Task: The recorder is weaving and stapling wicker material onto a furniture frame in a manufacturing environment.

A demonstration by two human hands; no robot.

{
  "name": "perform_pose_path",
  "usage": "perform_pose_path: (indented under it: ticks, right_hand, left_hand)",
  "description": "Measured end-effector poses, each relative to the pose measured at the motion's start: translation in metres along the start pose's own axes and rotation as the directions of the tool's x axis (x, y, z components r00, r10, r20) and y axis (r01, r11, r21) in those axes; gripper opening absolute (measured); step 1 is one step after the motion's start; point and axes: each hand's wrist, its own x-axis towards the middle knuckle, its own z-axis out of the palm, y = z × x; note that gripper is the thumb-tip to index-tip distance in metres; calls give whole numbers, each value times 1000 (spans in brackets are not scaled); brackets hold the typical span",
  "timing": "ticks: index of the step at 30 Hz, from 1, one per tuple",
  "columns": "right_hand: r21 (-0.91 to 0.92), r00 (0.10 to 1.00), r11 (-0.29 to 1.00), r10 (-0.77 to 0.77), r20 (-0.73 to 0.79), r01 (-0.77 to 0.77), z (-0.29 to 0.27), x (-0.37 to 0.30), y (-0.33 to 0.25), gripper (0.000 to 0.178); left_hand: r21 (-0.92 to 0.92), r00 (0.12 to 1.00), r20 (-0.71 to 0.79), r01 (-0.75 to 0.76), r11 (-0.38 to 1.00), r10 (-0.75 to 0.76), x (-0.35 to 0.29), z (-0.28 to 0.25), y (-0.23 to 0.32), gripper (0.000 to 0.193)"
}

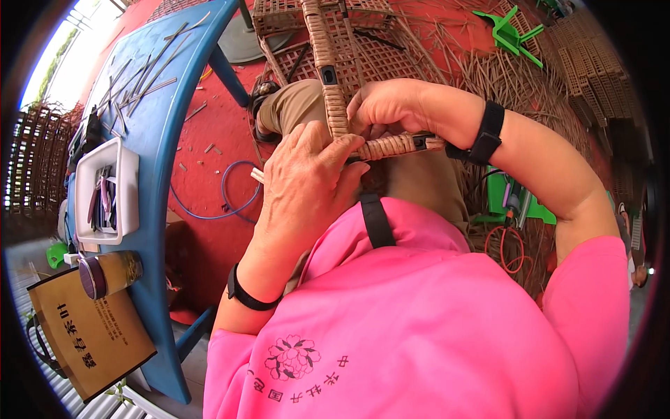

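A wicker-wrapped frame (334, 105) with a long upright bar and a shorter side bar (388, 146) meets in a corner over my lap. My left hand (301, 174) grips this corner, its thumb and index finger pressed against the wrapping. A pale strip end (258, 175) sticks out beside that hand. Curled in behind the corner, my right hand (391, 108) has its fingers bent close to the wrapping; what they pinch, if anything, is hidden. Dark pieces with holes show in gaps of the wrapping on both bars.
At left a blue table (150, 167) bears dark strips (143, 77), a white bin (129, 181) and a purple-lidded jar (122, 271); a tan bag (91, 328) is beside it. Woven latticework (349, 63) lies ahead. Right are scattered cane strips (481, 77), a green stool (513, 38) and a red hose (513, 255).
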Motion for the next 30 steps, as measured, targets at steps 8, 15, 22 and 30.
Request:
perform_pose_path:
  ticks: [8, 15, 22, 30]
  right_hand:
    - [-419, 856, 848, -451, -251, 324, -4, -2, 6, 31]
    - [-270, 872, 871, -461, -163, 410, 12, -52, 14, 39]
    - [-444, 823, 743, -567, -21, 501, 17, -50, 28, 50]
    - [-695, 673, 537, -732, -104, 477, 41, -42, 30, 27]
  left_hand:
    - [-23, 1000, -9, -27, 999, 26, 2, 1, 1, 24]
    - [6, 999, -12, -32, 999, 32, 4, 1, 5, 24]
    - [36, 1000, -1, 8, 999, -8, -10, 4, 1, 28]
    - [20, 999, 21, -34, 999, 34, -7, -8, 16, 27]
